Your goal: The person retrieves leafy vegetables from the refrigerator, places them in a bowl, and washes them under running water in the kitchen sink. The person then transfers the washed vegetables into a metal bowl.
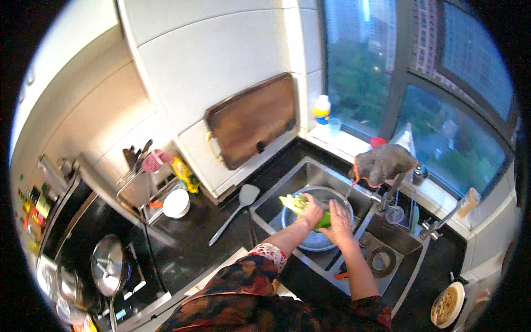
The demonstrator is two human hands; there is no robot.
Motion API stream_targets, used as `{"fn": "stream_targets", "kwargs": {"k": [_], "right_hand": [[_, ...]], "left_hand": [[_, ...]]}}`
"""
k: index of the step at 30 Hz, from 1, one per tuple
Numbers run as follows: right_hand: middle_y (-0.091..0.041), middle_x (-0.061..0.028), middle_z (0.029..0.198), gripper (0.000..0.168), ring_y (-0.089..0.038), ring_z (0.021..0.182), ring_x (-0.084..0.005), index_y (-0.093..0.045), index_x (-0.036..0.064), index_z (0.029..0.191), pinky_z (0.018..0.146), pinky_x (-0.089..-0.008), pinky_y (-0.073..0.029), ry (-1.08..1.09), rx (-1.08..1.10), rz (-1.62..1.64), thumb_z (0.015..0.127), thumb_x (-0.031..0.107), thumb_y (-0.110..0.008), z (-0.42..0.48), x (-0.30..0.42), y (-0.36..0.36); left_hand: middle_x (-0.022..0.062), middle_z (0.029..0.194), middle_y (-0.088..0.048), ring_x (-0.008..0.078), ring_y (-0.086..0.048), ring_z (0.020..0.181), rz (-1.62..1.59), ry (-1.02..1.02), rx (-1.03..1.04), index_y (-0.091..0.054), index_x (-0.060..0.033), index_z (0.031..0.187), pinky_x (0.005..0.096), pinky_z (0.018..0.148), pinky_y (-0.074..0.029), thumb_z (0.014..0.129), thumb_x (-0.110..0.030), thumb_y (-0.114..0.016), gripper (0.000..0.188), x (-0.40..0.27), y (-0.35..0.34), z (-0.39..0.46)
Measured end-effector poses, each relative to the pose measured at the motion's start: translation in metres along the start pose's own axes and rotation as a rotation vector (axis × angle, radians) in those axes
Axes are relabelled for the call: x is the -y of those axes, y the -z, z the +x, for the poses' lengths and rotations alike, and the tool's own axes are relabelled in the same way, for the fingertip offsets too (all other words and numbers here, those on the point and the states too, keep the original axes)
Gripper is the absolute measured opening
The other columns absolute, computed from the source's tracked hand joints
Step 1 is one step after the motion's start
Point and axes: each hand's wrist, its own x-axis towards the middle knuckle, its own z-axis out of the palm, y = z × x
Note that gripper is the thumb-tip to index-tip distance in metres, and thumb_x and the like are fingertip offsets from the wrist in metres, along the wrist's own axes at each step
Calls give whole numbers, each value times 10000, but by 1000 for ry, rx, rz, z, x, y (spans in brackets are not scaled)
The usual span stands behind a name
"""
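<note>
Over a large clear bowl [317, 245] in the left basin of a steel sink, my left hand [311, 211] grips leafy green vegetables [294, 203]; their pale stalk ends stick out to the left. My right hand [339, 226] is beside it, fingers extended and close together, its palm side against or very near the green leaves. Whether the right hand also grips them cannot be told. The bowl's contents are partly hidden by both hands. The faucet [367, 193] reaches over the bowl's back right rim.
A grey spatula [244, 199] and a white bowl [176, 203] lie left of the sink [265, 220]. A pan [108, 265] sits on the stove. A dark cloth [383, 164] hangs by the window. A bowl of food [448, 305] stands at far right.
</note>
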Motion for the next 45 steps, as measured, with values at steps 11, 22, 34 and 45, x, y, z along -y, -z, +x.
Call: {"fn": "stream_targets", "kwargs": {"k": [11,22,34,45], "right_hand": [[-599,-181,945,579,-576,900,-316,-522,25,1007,757,-362,-453,-144,58,431,538,248,-778,-24,-6,-7],[-527,-132,1138,635,-485,1065,-247,-503,1,1117,909,-333,-364,-143,235,534,568,189,-760,-12,75,-7],[-596,-70,955,446,-548,862,-182,-545,-6,1059,771,-312,-429,-379,-90,543,638,72,-671,12,81,-63],[-610,-201,880,298,-593,805,-345,-590,24,929,711,-393,-459,-234,-309,559,669,166,-630,9,127,-47]], "left_hand": [[52,788,-591,198,-571,789,-560,-118,-497,-437,-85,1154,391,856,-343,768,-161,-469,395,-3,29,-43],[55,826,-604,193,-569,846,-635,-89,-529,-298,-73,1318,430,960,-262,781,-144,-498,578,29,-15,-94],[154,1263,-393,313,-321,1214,-653,174,-597,-325,-136,1309,564,978,-182,780,-169,-521,566,59,-30,-127],[122,1227,-457,194,-441,1113,-2789,264,-41,-372,-22,1268,323,931,-359,708,-378,-704,742,38,-24,-124]]}}
